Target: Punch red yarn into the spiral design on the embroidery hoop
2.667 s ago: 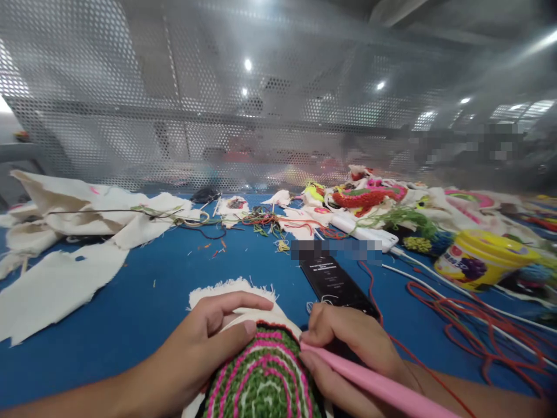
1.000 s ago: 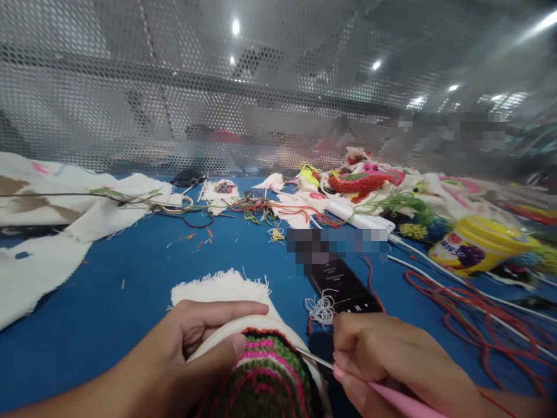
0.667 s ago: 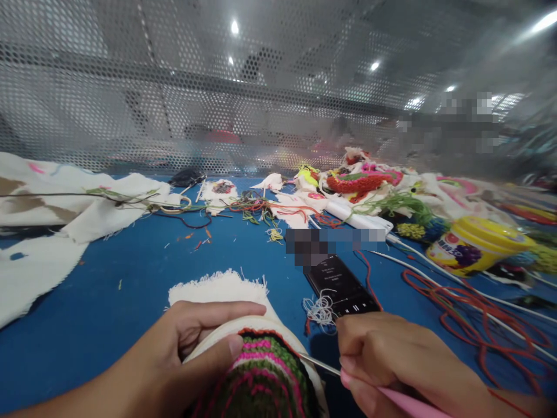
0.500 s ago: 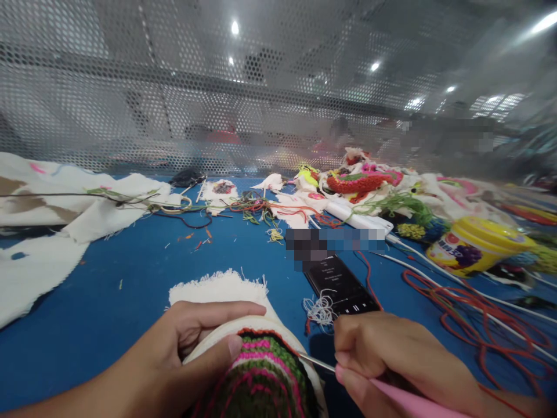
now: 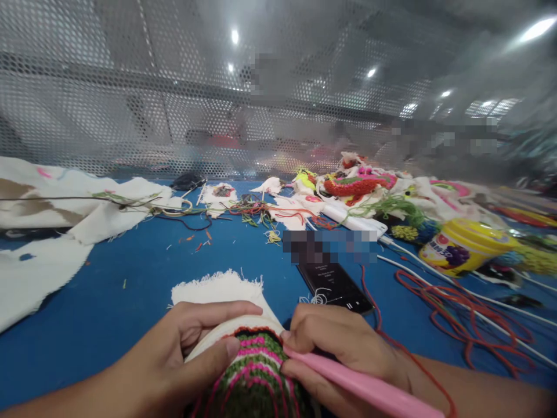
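Two hands work at the near edge of one blue table (image 5: 143, 273). The left hand (image 5: 183, 354), at about seven o'clock in the view, is closed around one hoop (image 5: 213, 334) that carries cream cloth (image 5: 217, 288), its thumb pressed on the striped pink and green yarn patch (image 5: 255, 377) and its forefinger laid along the far rim. The right hand (image 5: 343, 354), at about five o'clock, is closed around one pink tool (image 5: 361, 386), pinching it near the front end, and the tool's tip meets the right edge of the yarn patch; the point itself is hidden by the fingers. One red strand (image 5: 418, 366) runs from the right wrist out toward three o'clock, where more red strands lie looped. At twelve o'clock from the hands lies one dark phone (image 5: 335, 284), with a small tuft of white thread (image 5: 317, 298) on its near corner. One yellow tub (image 5: 461, 249) stands at two o'clock, well apart from the hands. At ten o'clock several cream cloth pieces (image 5: 39, 273) are spread out; their number cannot be told. A heap of coloured yarn work (image 5: 357, 186) lies at one o'clock before a metal screen (image 5: 130, 87).
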`<control>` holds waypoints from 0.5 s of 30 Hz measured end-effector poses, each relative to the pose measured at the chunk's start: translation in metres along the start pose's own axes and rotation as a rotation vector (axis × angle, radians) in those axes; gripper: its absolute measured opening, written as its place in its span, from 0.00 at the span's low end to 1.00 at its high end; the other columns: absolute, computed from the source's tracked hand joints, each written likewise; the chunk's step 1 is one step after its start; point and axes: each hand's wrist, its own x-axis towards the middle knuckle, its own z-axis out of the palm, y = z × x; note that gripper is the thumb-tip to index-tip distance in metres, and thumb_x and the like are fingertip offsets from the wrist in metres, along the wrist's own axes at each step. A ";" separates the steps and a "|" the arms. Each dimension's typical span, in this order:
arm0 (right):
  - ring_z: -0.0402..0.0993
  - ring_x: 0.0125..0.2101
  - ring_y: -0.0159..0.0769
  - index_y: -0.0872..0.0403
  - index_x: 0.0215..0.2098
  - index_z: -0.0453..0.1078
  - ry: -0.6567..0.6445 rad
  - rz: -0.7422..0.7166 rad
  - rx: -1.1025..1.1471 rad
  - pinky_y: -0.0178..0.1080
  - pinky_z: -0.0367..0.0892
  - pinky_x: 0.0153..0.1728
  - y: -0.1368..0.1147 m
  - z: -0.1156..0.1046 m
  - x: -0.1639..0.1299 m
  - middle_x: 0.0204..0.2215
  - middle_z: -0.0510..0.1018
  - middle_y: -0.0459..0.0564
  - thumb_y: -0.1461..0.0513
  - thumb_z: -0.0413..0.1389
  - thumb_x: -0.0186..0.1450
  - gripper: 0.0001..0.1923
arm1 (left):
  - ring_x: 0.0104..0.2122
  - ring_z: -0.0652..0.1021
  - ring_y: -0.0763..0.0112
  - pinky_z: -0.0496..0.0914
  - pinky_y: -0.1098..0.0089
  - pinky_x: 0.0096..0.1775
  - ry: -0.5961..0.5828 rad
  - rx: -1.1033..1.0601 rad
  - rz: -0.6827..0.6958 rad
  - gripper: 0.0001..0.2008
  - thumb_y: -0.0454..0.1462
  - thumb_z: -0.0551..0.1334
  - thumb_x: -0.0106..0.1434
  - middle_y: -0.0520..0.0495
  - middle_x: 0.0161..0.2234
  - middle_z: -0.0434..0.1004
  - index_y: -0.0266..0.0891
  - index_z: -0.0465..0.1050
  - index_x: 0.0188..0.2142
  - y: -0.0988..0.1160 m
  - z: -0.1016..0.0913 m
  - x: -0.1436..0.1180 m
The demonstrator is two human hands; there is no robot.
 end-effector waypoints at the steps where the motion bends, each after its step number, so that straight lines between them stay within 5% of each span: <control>1: 0.64 0.22 0.28 0.54 0.26 0.61 0.034 -0.001 -0.023 0.31 0.61 0.25 0.001 0.002 0.000 0.21 0.69 0.46 0.65 0.51 0.63 0.08 | 0.39 0.77 0.60 0.71 0.72 0.40 -0.008 -0.005 -0.002 0.13 0.44 0.60 0.60 0.51 0.37 0.80 0.47 0.77 0.42 0.001 0.000 0.000; 9: 0.56 0.17 0.25 0.52 0.23 0.51 0.245 -0.038 -0.081 0.31 0.54 0.19 0.005 0.006 -0.010 0.16 0.59 0.39 0.72 0.50 0.58 0.13 | 0.37 0.78 0.59 0.72 0.71 0.38 0.063 -0.056 -0.050 0.11 0.44 0.63 0.57 0.50 0.38 0.80 0.48 0.79 0.39 0.002 0.002 0.001; 15: 0.55 0.15 0.26 0.51 0.23 0.49 0.331 0.064 -0.071 0.35 0.53 0.18 -0.004 0.005 -0.017 0.14 0.57 0.40 0.71 0.49 0.60 0.15 | 0.34 0.79 0.59 0.74 0.70 0.35 0.045 -0.152 -0.123 0.14 0.48 0.63 0.56 0.49 0.33 0.81 0.48 0.79 0.38 0.000 0.007 0.000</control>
